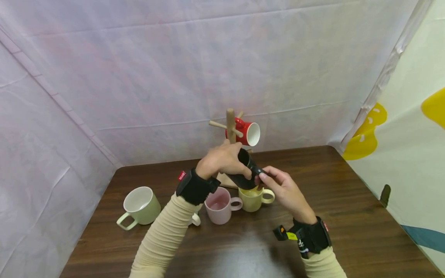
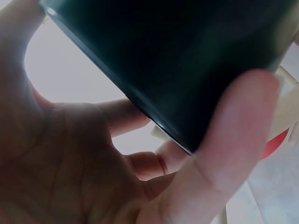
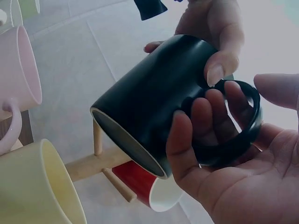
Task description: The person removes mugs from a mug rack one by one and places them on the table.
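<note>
Head view: my left hand (image 1: 222,160) and my right hand (image 1: 283,191) hold one black mug (image 1: 245,172) together, in the air above the middle of the wooden table (image 1: 347,216), just in front of the mug tree (image 1: 230,127). Contents: the black mug lies tilted on its side, and in the right wrist view its mouth faces down and to the left; nothing shows inside it. Left hand: fingers curled round the mug body from above, thumb (image 2: 233,140) pressed flat on the dark wall in the left wrist view. Right hand: palm up beneath the mug, fingers (image 3: 187,140) passed through the handle loop (image 3: 243,126) and bent against the body, thumb standing free beside the loop. Both hands are therefore closed round the black mug. Directly below it a yellow mug (image 1: 253,199) stands upright, handle to the right; what it holds cannot be told. Touching its left side is a pink mug (image 1: 219,204), upright, with nothing visible inside. Nearer the left edge a pale green mug (image 1: 140,204) stands upright with a white, bare interior. A red mug (image 1: 247,133) hangs by its handle on a right-hand peg of the tree near the table's far edge, its white mouth facing right.
</note>
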`<state>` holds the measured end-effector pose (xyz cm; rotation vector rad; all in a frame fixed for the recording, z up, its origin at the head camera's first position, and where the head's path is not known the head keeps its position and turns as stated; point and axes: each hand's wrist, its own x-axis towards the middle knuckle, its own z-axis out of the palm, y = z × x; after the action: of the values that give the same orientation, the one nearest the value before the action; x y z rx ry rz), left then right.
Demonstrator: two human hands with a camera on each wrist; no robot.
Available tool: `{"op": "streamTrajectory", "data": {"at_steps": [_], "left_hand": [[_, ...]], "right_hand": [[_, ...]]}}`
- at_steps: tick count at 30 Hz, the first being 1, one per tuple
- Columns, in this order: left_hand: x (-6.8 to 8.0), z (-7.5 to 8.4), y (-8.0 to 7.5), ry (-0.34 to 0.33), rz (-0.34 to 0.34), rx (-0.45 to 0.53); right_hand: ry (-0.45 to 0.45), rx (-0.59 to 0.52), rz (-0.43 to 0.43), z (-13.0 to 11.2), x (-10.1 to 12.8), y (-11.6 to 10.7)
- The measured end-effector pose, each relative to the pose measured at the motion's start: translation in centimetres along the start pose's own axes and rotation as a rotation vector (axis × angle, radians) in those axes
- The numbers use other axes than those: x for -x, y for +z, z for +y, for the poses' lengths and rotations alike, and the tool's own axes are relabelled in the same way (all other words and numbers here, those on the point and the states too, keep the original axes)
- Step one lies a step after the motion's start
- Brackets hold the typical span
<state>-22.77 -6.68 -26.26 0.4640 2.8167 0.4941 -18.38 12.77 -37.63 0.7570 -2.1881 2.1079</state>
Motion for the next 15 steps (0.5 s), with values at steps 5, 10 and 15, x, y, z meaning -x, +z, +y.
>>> {"op": "streamTrajectory", "data": {"at_steps": [5, 10, 15], "left_hand": [[0.02, 0.32, 0.23, 0.009, 0.008, -0.045], [-0.09, 0.41, 0.32, 0.012, 0.006, -0.060], [-0.13, 0.40, 0.37, 0.015, 0.002, -0.051]], "right_hand": [[-0.014, 0.009, 0.009, 0.10, 0.06, 0.09], [-0.020, 0.015, 0.020, 0.20, 0.02, 0.12], [-0.034, 0.033, 0.022, 0.10, 0.06, 0.18]]}}
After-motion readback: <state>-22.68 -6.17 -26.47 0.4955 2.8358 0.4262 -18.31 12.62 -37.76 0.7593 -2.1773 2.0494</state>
